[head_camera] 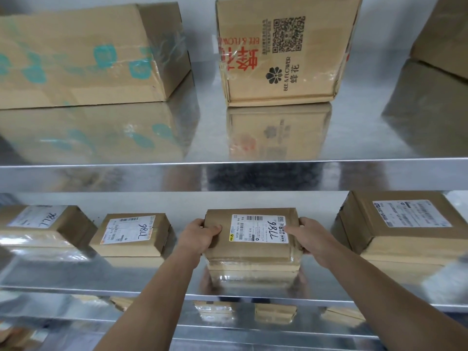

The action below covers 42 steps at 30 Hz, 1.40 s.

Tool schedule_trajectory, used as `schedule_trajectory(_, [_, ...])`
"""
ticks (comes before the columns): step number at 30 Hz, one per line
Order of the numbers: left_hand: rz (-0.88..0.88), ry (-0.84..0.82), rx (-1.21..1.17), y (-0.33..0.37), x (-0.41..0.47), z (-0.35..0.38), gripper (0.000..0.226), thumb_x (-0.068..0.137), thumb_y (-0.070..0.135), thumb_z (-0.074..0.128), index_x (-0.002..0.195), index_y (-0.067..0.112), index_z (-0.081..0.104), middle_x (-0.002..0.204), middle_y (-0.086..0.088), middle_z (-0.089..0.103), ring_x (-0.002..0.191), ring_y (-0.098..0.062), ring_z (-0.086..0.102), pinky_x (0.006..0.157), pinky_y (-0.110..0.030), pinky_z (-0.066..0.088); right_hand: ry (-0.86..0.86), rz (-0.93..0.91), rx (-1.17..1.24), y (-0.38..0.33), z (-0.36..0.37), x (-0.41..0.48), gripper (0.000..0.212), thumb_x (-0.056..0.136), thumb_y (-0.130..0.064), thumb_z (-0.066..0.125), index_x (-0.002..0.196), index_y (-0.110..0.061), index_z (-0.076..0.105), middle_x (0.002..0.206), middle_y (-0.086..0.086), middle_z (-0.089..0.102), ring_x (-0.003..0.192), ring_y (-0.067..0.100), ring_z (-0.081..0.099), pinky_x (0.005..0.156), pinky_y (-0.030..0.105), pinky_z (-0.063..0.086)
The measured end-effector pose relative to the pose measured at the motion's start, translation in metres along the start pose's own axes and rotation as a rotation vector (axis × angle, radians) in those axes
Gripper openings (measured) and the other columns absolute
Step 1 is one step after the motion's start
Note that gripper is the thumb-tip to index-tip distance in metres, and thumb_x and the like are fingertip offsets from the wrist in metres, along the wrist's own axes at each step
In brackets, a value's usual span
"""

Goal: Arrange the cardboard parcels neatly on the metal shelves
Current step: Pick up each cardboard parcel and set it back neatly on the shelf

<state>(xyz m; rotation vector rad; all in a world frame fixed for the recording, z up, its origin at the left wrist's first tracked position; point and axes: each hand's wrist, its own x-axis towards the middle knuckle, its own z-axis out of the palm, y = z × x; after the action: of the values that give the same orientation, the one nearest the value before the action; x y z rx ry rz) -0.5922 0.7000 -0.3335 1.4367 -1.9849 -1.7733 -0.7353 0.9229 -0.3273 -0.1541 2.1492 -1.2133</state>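
A small cardboard parcel point(253, 252) with a white label marked 7786 sits on the middle metal shelf point(126, 279). My left hand point(200, 236) grips its left side, thumb on top. My right hand point(307, 235) grips its right side, thumb on the label's edge. To its left on the same shelf lie a parcel point(131, 234) with a label and another point(43, 226) at the far left. A bigger labelled parcel point(397, 224) lies to its right.
On the upper shelf point(202, 138) stand a long box with teal marks point(83, 54), a Bee & Flower box point(283, 51) and a box at the right edge point(440, 39). More parcels point(274, 312) show on the shelf below.
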Motion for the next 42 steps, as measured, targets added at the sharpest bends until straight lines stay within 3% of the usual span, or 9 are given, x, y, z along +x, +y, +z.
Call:
schedule_trajectory(3, [-0.015, -0.021, -0.010, 0.003, -0.002, -0.002, 0.028, 0.093, 0.023, 0.073, 0.117, 0.011, 0.064, 0.108, -0.008, 0.072, 0.100, -0.028, 0.069, 0.091, -0.047, 0.058, -0.031, 0.028, 0.004, 0.000, -0.003, 0.001, 0.014, 0.101, -0.025, 0.062, 0.111, -0.016, 0.064, 0.105, 0.002, 0.075, 0.101, 0.027, 0.069, 0.086, 0.040, 0.055])
schedule_trajectory(7, [0.023, -0.039, -0.019, 0.007, -0.009, -0.006, 0.029, 0.095, 0.024, 0.070, 0.121, 0.012, 0.062, 0.112, -0.007, 0.070, 0.091, -0.018, 0.065, 0.073, -0.031, 0.052, -0.048, 0.038, -0.007, -0.003, -0.009, 0.000, 0.021, 0.101, -0.030, 0.060, 0.119, -0.021, 0.064, 0.110, -0.003, 0.074, 0.103, 0.021, 0.068, 0.091, 0.040, 0.056])
schedule_trajectory(11, [0.055, -0.020, -0.081, 0.014, -0.014, -0.010, 0.034, 0.100, 0.035, 0.059, 0.129, 0.017, 0.056, 0.123, -0.004, 0.065, 0.110, -0.024, 0.062, 0.095, -0.040, 0.051, -0.048, 0.006, 0.067, -0.007, -0.015, -0.003, 0.039, 0.096, -0.047, 0.063, 0.132, -0.034, 0.060, 0.118, -0.008, 0.074, 0.109, 0.019, 0.068, 0.101, 0.046, 0.054])
schedule_trajectory(15, [0.066, -0.048, -0.159, 0.025, -0.018, -0.014, 0.038, 0.096, 0.050, 0.055, 0.118, 0.019, 0.064, 0.116, -0.004, 0.068, 0.106, -0.023, 0.064, 0.100, -0.046, 0.051, -0.082, -0.019, 0.265, -0.013, -0.021, -0.013, 0.035, 0.100, -0.052, 0.058, 0.130, -0.034, 0.059, 0.118, -0.003, 0.073, 0.111, 0.024, 0.068, 0.106, 0.053, 0.049])
schedule_trajectory(20, [0.068, -0.039, -0.260, 0.031, -0.026, -0.013, 0.027, 0.102, 0.043, 0.051, 0.098, 0.021, 0.065, 0.095, -0.002, 0.069, 0.093, -0.024, 0.066, 0.097, -0.044, 0.052, -0.099, -0.036, 0.399, -0.018, -0.026, -0.023, 0.035, 0.103, -0.052, 0.052, 0.125, -0.025, 0.054, 0.121, 0.008, 0.067, 0.112, 0.032, 0.067, 0.101, 0.052, 0.051])
schedule_trajectory(27, [0.015, -0.035, -0.220, 0.025, -0.025, -0.014, 0.044, 0.097, 0.060, 0.051, 0.123, 0.026, 0.064, 0.119, -0.002, 0.069, 0.108, -0.026, 0.066, 0.095, -0.047, 0.055, -0.108, -0.005, 0.339, -0.010, -0.025, -0.015, 0.059, 0.093, -0.067, 0.060, 0.130, -0.021, 0.061, 0.117, 0.007, 0.074, 0.102, 0.028, 0.075, 0.093, 0.053, 0.059])
schedule_trajectory(31, [-0.020, -0.035, -0.228, 0.023, -0.031, -0.011, 0.045, 0.097, 0.058, 0.055, 0.124, 0.023, 0.062, 0.118, -0.002, 0.068, 0.110, -0.025, 0.062, 0.100, -0.049, 0.052, -0.114, -0.010, 0.336, -0.007, -0.024, -0.015, 0.047, 0.099, -0.060, 0.054, 0.130, -0.026, 0.063, 0.116, 0.000, 0.075, 0.102, 0.022, 0.075, 0.090, 0.051, 0.060])
schedule_trajectory(35, [-0.030, -0.030, -0.218, 0.022, -0.036, -0.005, 0.040, 0.100, 0.052, 0.056, 0.121, 0.018, 0.061, 0.111, -0.001, 0.067, 0.103, -0.021, 0.062, 0.102, -0.048, 0.050, -0.131, 0.004, 0.333, -0.009, -0.023, -0.024, 0.036, 0.104, -0.049, 0.051, 0.129, -0.026, 0.063, 0.116, 0.001, 0.076, 0.104, 0.022, 0.073, 0.074, 0.041, 0.059])
schedule_trajectory(42, [-0.011, -0.058, -0.187, 0.014, -0.036, -0.001, 0.028, 0.101, 0.042, 0.059, 0.112, 0.017, 0.066, 0.111, -0.005, 0.070, 0.103, -0.024, 0.064, 0.097, -0.046, 0.053, -0.073, 0.027, 0.307, -0.005, -0.023, -0.024, 0.036, 0.101, -0.046, 0.059, 0.131, -0.026, 0.054, 0.116, 0.005, 0.072, 0.098, 0.026, 0.073, 0.071, 0.044, 0.061])
